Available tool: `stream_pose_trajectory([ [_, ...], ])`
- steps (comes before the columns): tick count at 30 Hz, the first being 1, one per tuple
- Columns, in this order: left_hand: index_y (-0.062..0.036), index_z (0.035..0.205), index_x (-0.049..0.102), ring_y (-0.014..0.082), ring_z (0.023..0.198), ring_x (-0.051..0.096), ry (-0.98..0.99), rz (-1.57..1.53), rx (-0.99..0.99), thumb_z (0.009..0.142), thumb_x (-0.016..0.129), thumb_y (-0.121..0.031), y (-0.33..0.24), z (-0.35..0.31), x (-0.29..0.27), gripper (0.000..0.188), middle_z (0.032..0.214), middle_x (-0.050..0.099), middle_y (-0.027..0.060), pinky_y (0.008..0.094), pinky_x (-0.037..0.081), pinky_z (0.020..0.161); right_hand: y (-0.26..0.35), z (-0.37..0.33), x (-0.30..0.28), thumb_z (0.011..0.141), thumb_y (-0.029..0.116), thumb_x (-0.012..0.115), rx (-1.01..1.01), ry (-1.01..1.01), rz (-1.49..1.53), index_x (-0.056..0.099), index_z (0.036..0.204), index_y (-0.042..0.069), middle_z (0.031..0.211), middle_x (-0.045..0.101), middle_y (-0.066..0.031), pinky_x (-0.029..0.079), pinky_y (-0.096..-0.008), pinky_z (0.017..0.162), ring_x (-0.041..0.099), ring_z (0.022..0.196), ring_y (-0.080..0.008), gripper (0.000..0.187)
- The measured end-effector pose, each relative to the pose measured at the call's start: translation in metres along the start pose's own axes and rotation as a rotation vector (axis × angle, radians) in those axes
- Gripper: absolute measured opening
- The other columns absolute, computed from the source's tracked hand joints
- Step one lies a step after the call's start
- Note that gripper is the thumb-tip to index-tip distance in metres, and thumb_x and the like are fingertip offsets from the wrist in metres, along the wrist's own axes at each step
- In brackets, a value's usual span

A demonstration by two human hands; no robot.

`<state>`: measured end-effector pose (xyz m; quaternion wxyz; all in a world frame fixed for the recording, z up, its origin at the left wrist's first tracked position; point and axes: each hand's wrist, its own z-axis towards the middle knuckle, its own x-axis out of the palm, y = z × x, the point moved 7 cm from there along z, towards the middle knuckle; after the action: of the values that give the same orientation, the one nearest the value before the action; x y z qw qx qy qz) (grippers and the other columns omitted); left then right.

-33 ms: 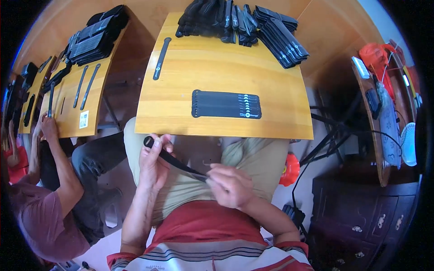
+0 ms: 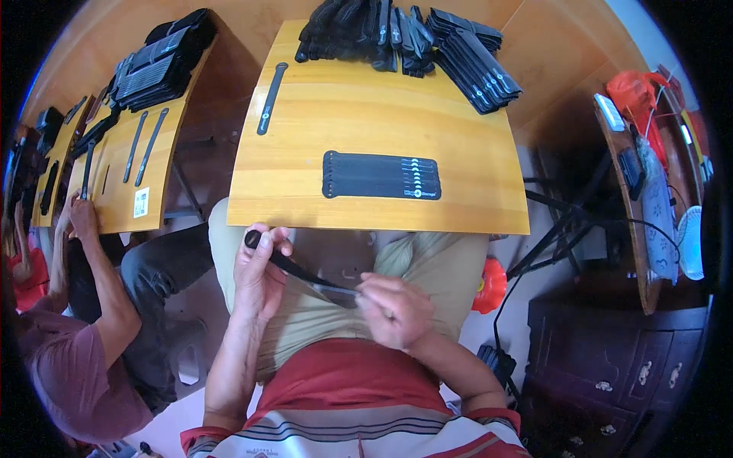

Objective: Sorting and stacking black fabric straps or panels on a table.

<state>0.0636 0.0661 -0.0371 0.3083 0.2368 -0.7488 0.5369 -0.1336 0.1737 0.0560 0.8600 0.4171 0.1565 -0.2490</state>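
Note:
Over my lap, just off the table's front edge, a black strap point(image 2: 302, 273) is stretched between my hands. My left hand point(image 2: 261, 269) pinches its rounded end between thumb and fingers. The other end runs into the closed fingers of my right hand point(image 2: 395, 309), lower and to the right; its tip is hidden there. On the table ahead lies a neat overlapping row of black straps point(image 2: 366, 177) with pale printing at one end. A single dark strap point(image 2: 272, 99) lies apart at the table's left side.
Loose black straps point(image 2: 340, 34) are heaped at the far edge of the wooden table point(image 2: 282, 187), beside stacked straps point(image 2: 477, 72). To the left, a co-worker point(image 2: 95, 343) handles straps at another table. A side table point(image 2: 649, 286) and dark cabinet point(image 2: 588, 351) stand to the right.
My right hand has shifted very slightly to the right, turning a little, and the strap's lower part shows more of its flat face. My left hand holds its place.

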Motion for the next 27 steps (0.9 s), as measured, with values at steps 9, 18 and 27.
stream_pose_trajectory([
  [9, -0.0014, 0.139, 0.053, 0.0209, 0.115, 0.066, 0.138, 0.204, -0.042, 0.1, 0.066, -0.009, -0.001, 0.004, 0.036, 0.042, 0.131, 0.062, 0.0151, 0.0336, 0.058, 0.098, -0.093, -0.017, -0.045, 0.097, 0.003, 0.068, 0.595, -0.488, 0.383, 0.067, 0.106, -0.005, 0.088, 0.073, -0.0102, 0.058, -0.0272, 0.072, 0.073, 0.079, -0.0158, 0.012],
  [18, 0.0016, 0.122, 0.067, 0.0168, 0.095, 0.071, 0.104, 0.45, -0.036, 0.103, 0.063, -0.009, 0.007, 0.015, 0.042, 0.022, 0.107, 0.071, 0.0097, 0.0296, 0.06, 0.089, -0.119, -0.018, -0.065, 0.096, 0.006, 0.072, 0.676, -0.482, 0.332, 0.068, 0.103, -0.004, 0.089, 0.073, -0.0089, 0.056, -0.0258, 0.072, 0.073, 0.078, -0.0139, 0.013],
  [27, 0.0031, 0.114, 0.072, 0.0075, 0.074, 0.065, 0.029, 0.768, 0.168, 0.098, 0.072, -0.012, 0.007, 0.042, 0.051, 0.021, 0.086, 0.071, 0.0028, 0.0225, 0.056, 0.068, -0.138, -0.014, -0.078, 0.094, 0.007, 0.075, 0.705, -0.44, 0.17, 0.073, 0.103, -0.002, 0.086, 0.07, -0.0033, 0.053, -0.0233, 0.071, 0.066, 0.076, -0.0101, 0.013],
])
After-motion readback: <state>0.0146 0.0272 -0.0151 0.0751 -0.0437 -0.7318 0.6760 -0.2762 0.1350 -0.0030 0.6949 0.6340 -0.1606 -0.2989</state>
